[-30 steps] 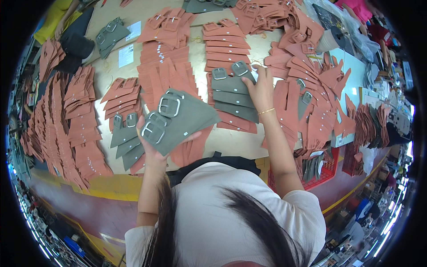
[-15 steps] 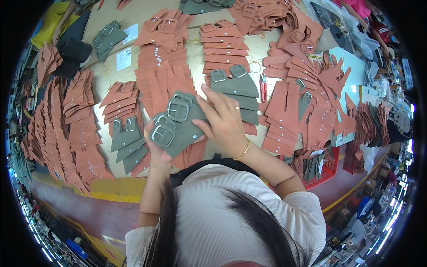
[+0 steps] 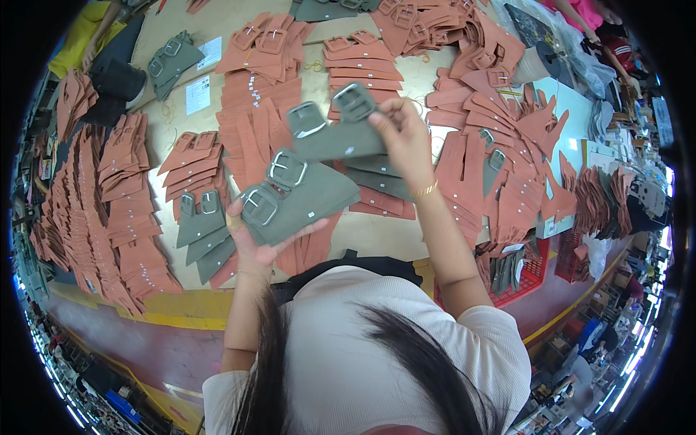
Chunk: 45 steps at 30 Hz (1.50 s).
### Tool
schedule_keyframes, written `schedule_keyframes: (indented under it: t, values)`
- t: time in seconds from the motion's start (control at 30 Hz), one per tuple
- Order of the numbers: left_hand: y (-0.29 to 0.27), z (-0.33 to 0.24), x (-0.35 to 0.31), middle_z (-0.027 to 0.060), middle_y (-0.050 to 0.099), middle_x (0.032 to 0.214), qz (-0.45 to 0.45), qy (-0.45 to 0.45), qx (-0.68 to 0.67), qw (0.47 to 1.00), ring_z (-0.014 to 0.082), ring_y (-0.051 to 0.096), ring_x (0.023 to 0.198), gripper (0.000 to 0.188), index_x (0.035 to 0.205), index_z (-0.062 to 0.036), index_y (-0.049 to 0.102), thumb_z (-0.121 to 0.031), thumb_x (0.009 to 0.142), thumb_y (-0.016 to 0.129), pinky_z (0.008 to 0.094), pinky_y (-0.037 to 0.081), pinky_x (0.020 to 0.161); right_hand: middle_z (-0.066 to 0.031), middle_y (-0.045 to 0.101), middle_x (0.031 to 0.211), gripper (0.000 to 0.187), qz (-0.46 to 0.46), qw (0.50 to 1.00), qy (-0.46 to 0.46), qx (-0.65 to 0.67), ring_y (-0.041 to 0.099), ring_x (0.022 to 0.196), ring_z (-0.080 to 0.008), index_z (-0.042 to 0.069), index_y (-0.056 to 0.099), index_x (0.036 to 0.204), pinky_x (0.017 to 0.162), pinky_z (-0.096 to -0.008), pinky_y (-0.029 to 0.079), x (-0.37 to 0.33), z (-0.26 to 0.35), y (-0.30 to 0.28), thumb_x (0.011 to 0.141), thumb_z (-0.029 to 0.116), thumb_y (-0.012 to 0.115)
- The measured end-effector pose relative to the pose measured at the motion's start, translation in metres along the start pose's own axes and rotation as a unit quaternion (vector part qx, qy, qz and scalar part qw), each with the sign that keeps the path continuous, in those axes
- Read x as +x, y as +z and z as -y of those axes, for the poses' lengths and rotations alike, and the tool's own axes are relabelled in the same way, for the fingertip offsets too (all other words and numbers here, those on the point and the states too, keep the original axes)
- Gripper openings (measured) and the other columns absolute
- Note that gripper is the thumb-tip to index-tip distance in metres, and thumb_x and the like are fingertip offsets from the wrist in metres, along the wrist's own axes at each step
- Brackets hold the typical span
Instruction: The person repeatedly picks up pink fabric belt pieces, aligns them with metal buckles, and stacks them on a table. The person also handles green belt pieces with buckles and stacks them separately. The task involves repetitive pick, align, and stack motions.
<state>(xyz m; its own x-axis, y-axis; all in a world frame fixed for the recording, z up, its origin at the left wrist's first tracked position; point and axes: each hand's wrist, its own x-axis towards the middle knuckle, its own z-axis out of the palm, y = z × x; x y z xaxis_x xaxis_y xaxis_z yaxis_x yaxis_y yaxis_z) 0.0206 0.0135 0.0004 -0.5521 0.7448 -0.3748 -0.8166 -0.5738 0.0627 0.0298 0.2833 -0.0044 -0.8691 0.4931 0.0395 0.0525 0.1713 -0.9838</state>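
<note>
My left hand (image 3: 254,243) holds a dark green sandal upper (image 3: 312,196) with two silver-framed buckles, thumb at its left edge and fingers stretched beneath. Further off, my right hand (image 3: 406,141) pinches the right end of a second green upper (image 3: 337,141), which also carries two buckles. This raised piece partly covers a stack of green uppers (image 3: 377,177) on the table. Close by my left hand lies a small fan of green uppers (image 3: 206,235). Salmon-coloured straps (image 3: 261,130) spread behind both held pieces.
Overlapping rows of salmon uppers (image 3: 134,210) cover much of the table (image 3: 391,235). Two paper sheets (image 3: 198,94) lie at the far left. On the right, a red crate (image 3: 528,268) holds more pieces below the table edge. Another person's arm (image 3: 98,40) shows far left.
My right hand has left the piece in my left hand and moved forward and right, now gripping a separate green upper. The upper in my left hand lies more exposed.
</note>
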Motion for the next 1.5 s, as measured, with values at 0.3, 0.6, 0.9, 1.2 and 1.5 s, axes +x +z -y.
schedule_keyframes:
  t: [0.3, 0.6, 0.9, 1.2, 1.5]
  values:
    - [0.003, 0.004, 0.001, 0.0197, 0.023, 0.150, 0.005, -0.020, -0.066, 0.998, 0.0480, 0.016, 0.138, 0.087, 0.142, -0.0090, 0.033, -0.058, 0.076, 0.062, 0.0784, 0.008, 0.100, -0.0153, 0.059, 0.097, 0.028, -0.054, 0.932, -0.088, -0.348, 0.058, 0.090, -0.0289, 0.002, 0.061, 0.099, 0.079, -0.0370, 0.047, 0.030, -0.034, -0.022, 0.079, 0.019, 0.071]
    - [0.004, 0.009, 0.015, 0.0227, 0.033, 0.142, -0.041, -0.001, 0.006, 0.999, 0.0499, 0.030, 0.131, 0.088, 0.139, -0.0080, 0.035, -0.060, 0.074, 0.066, 0.0753, 0.022, 0.100, -0.0119, 0.059, 0.103, 0.029, 0.084, 0.921, -0.264, -0.276, 0.058, 0.091, -0.0259, 0.002, 0.063, 0.100, 0.081, -0.0344, 0.047, -0.054, 0.038, 0.032, 0.078, 0.019, 0.072]
    - [0.007, 0.005, 0.012, 0.0198, 0.033, 0.143, 0.015, -0.024, 0.010, 1.000, 0.0482, 0.026, 0.134, 0.085, 0.137, -0.0114, 0.039, -0.066, 0.075, 0.061, 0.0755, 0.022, 0.100, 0.0007, 0.062, 0.082, 0.020, 0.016, 0.998, -0.023, -0.050, 0.057, 0.078, -0.0077, 0.001, 0.059, 0.100, 0.070, -0.0216, 0.046, 0.040, -0.001, -0.003, 0.087, 0.015, 0.066]
    - [0.007, 0.003, 0.012, 0.0109, 0.032, 0.145, 0.013, -0.028, -0.029, 0.999, 0.0438, 0.026, 0.135, 0.090, 0.140, -0.0142, 0.035, -0.072, 0.074, 0.057, 0.0759, 0.021, 0.100, -0.0134, 0.057, 0.100, 0.024, -0.039, 0.900, -0.156, -0.404, 0.054, 0.098, -0.0301, 0.005, 0.065, 0.096, 0.085, -0.0400, 0.043, 0.053, -0.011, -0.014, 0.078, 0.019, 0.070]
    - [0.014, 0.011, 0.023, 0.0135, 0.033, 0.144, -0.067, 0.025, 0.025, 0.997, 0.0396, 0.038, 0.130, 0.091, 0.140, -0.0141, 0.034, -0.074, 0.074, 0.055, 0.0706, 0.026, 0.102, -0.0111, 0.057, 0.121, 0.039, 0.080, 0.891, -0.255, -0.368, 0.054, 0.104, -0.0284, 0.005, 0.062, 0.108, 0.086, -0.0385, 0.044, -0.057, 0.051, 0.038, 0.075, 0.023, 0.073]
